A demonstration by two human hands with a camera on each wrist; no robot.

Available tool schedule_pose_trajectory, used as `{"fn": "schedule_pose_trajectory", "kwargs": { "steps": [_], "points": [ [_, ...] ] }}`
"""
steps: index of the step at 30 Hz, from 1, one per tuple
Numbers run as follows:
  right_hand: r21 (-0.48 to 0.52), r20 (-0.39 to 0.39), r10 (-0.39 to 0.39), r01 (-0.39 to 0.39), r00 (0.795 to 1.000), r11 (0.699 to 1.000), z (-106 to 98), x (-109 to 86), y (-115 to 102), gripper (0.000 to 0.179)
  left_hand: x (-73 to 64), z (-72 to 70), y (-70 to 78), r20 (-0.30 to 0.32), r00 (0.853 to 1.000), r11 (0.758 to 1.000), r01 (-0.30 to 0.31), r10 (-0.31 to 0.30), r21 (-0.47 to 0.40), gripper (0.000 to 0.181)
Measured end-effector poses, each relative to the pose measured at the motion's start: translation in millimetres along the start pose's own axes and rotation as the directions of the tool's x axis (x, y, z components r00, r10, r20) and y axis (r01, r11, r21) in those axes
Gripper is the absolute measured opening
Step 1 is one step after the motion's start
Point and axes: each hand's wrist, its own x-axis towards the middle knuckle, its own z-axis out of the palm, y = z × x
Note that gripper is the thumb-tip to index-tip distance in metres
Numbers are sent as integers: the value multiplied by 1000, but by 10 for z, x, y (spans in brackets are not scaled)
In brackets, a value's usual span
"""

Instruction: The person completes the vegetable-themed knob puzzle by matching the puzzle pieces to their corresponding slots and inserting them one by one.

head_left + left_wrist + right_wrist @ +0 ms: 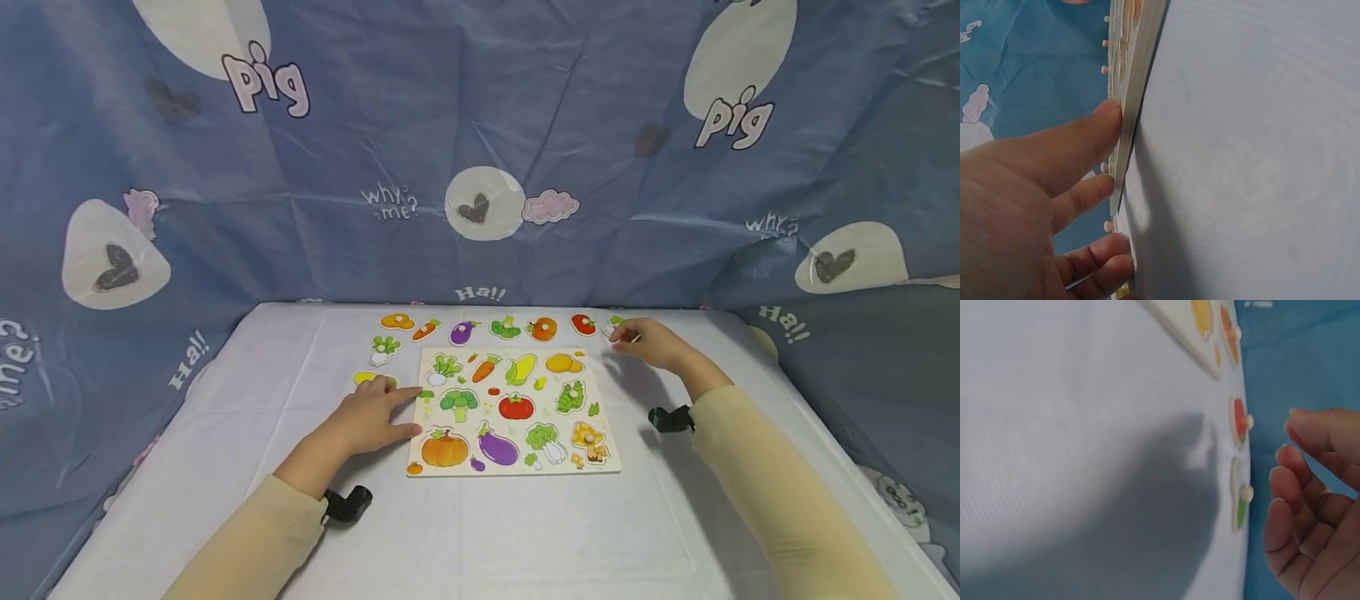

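Observation:
A wooden vegetable puzzle board lies on the white table. My left hand rests at its left edge, thumb and index finger extended onto the edge. In the left wrist view, the thumb touches the board's side. Lower fingers of that hand lie by a yellow puzzle piece, partly covered. My right hand hovers beyond the board's far right corner, fingers loosely bent. Just below it are a leafy green-and-white piece, partly hidden in the head view, and a tomato piece. Nothing shows between its fingers.
Knobbed pieces line the far side: potatoes, a carrot, an eggplant, a broccoli-like green one and a pumpkin. A white radish piece lies left of the board. A blue patterned cloth hangs behind the table.

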Motion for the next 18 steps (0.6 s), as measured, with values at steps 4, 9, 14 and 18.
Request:
{"fn": "schedule_pose_trajectory", "kwargs": {
  "steps": [4, 9, 14, 18],
  "points": [
    [4, -36, 41, -41, 999, 999, -9, 35, 82, 24, -4, -2, 4, -2, 1000, 1000, 0, 0, 2, 66],
    [23, -84, 88, -86, 993, 996, 5, 96, 164, 26, 1, 7, 8, -2, 1000, 1000, 2, -2, 2, 66],
    [51, -139, 117, -111, 983, 993, 44, 187, 231, 27, 1, 6, 4, 0, 1000, 1000, 5, -5, 6, 66],
    [87, -189, 153, -139, 970, 987, 79, 254, 292, 26, 1, -3, 10, -2, 1000, 1000, 2, -2, 3, 67]
  ]
}}
